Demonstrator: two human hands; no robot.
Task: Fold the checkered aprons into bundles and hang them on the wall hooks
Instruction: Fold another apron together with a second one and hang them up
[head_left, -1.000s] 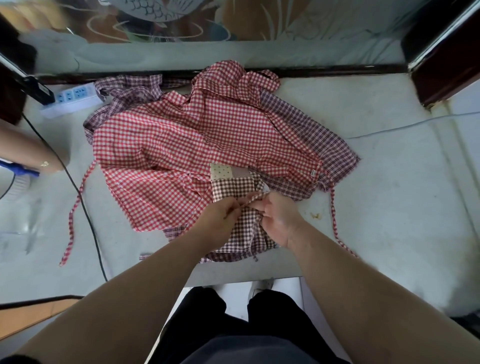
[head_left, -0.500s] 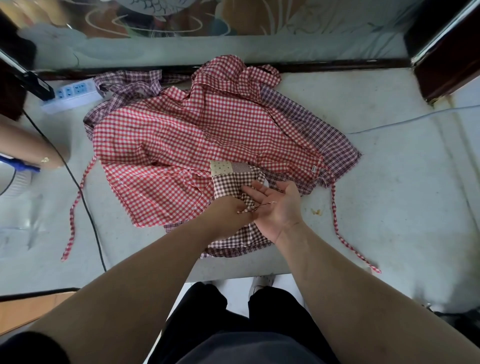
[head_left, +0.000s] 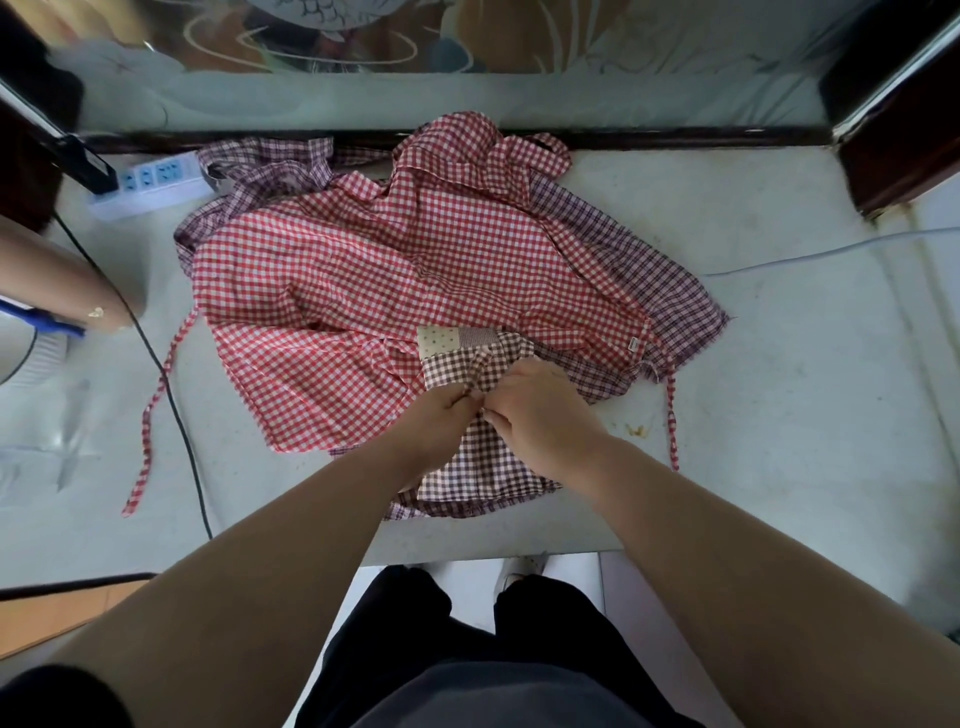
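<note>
A red-and-white checkered apron (head_left: 395, 280) lies crumpled and spread over the pale table (head_left: 779, 364). Dark purple checkered aprons (head_left: 670, 291) show beneath it at the right and back left. A small brown-checkered folded bundle (head_left: 462, 358) with a dotted cream patch sits at the pile's near edge. My left hand (head_left: 441, 421) and my right hand (head_left: 540, 410) meet just below that bundle, fingers curled and pinching its fabric or tie; the exact grip is hidden by the knuckles. No wall hooks are in view.
A white power strip (head_left: 150, 182) lies at the back left, and a black cable (head_left: 171, 395) crosses the table's left side. Another person's forearm (head_left: 57, 275) rests at the left edge. A thin pale cable (head_left: 831, 249) runs at the right. Dark wooden posts stand at both back corners.
My right hand, palm-up and spread half a second ago, has turned over and closed on the brown-checkered bundle beside my left hand. The apron pile has stayed in place.
</note>
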